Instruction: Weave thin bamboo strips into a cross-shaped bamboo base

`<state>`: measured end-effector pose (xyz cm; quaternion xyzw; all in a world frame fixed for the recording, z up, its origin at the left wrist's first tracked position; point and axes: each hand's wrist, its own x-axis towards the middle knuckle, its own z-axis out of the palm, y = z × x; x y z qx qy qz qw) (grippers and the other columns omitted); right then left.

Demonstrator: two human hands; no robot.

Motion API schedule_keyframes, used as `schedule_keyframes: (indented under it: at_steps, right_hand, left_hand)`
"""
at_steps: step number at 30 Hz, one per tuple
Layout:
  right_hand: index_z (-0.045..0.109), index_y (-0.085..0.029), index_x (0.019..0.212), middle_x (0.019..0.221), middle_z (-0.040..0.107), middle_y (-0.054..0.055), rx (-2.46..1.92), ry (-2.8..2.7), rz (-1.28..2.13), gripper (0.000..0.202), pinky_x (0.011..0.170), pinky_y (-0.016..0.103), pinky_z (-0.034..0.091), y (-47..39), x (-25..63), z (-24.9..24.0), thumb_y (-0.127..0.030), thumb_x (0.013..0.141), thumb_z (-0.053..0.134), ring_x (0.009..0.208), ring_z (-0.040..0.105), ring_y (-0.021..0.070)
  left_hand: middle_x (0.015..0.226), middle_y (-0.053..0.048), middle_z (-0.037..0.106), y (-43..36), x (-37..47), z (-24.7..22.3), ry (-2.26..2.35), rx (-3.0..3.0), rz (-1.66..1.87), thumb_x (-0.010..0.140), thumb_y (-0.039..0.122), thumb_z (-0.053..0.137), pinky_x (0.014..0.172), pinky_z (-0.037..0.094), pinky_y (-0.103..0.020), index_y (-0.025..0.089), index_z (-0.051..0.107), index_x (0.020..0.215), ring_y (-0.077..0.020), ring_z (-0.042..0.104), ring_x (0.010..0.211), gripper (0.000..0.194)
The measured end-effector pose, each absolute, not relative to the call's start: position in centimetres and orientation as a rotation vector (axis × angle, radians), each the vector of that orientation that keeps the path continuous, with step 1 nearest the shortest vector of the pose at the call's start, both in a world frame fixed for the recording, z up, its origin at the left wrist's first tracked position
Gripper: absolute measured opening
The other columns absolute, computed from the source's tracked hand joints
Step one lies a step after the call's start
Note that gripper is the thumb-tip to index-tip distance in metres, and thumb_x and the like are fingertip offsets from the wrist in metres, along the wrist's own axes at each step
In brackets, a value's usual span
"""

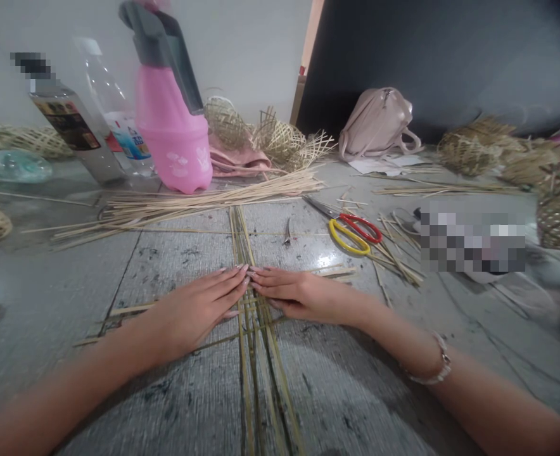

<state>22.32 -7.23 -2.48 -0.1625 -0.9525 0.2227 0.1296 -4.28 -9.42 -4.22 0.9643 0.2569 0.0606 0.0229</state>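
Note:
Several long bamboo strips [256, 367] run away from me across the grey floor, and shorter cross strips [132, 309] pass over or under them from side to side. On the left of the crossing, my left hand [204, 307] lies with its fingers stretched out and their tips on the strips. Facing it, my right hand [292, 291] rests palm down with straight fingers, the fingertips of both hands almost meeting. Beneath the hands the weave is mostly hidden. Just beyond them lies a small dark pointed metal tool [287, 232].
Scissors [353, 233] with one red and one yellow handle lie right of the strips. Behind is a pile of loose strips [204, 202]. A pink spray bottle [173, 133], plastic bottles [118, 120], a beige bag [375, 123] and woven baskets [472, 149] stand farther back.

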Motion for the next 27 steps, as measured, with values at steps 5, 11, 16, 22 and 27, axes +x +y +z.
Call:
schedule_keyframes:
  at_steps: [5,11,16,22,27]
  right_hand:
    - [0.052,-0.007,0.136,0.143,0.050,0.016,-0.521,-2.767,0.733,0.044,0.120,0.038,0.029,-7.2,22.5,-2.0,-0.015,0.093,0.055,0.142,0.034,0.0184]
    - [0.053,-0.002,0.135,0.141,0.052,0.018,-0.505,-2.761,0.703,0.042,0.120,0.037,0.028,-7.0,22.5,-2.7,-0.013,0.094,0.052,0.141,0.035,0.0186]
    - [0.050,-0.006,0.138,0.142,0.051,0.014,-0.453,-2.747,0.629,0.044,0.120,0.036,0.028,-7.0,22.5,-3.1,-0.013,0.094,0.052,0.142,0.034,0.0168]
    - [0.052,-0.004,0.135,0.140,0.053,0.015,-0.473,-2.729,0.625,0.042,0.120,0.033,0.028,-7.0,22.4,-3.0,-0.008,0.094,0.049,0.141,0.036,0.0163]
    - [0.055,-0.005,0.133,0.140,0.054,0.015,-0.506,-2.667,0.716,0.039,0.119,0.034,0.030,-7.0,22.4,-2.9,-0.011,0.095,0.049,0.140,0.038,0.0156]
  left_hand:
    - [0.153,-0.014,0.035,-9.4,-4.3,-4.1,0.821,2.978,0.162,0.107,0.034,0.024,0.118,0.027,-0.038,0.011,0.039,0.145,-0.0212,0.030,0.144,0.047]
    - [0.154,-0.015,0.034,-9.8,-4.2,-3.8,0.835,3.005,0.103,0.107,0.035,0.020,0.119,0.024,-0.036,0.007,0.039,0.145,-0.0211,0.027,0.145,0.051]
    - [0.153,-0.016,0.035,-9.8,-4.3,-4.1,0.839,3.032,0.119,0.107,0.032,0.012,0.118,0.027,-0.037,0.007,0.038,0.145,-0.0222,0.030,0.143,0.053]
    - [0.152,-0.015,0.039,-9.4,-4.1,-4.1,0.832,3.003,0.145,0.107,0.032,0.015,0.116,0.030,-0.037,0.008,0.039,0.145,-0.0224,0.034,0.142,0.051]
    - [0.136,-0.014,0.057,-11.3,-3.7,-1.1,0.945,2.900,0.421,0.105,0.045,0.024,0.105,0.041,-0.046,0.014,0.057,0.128,-0.0291,0.051,0.127,0.051]
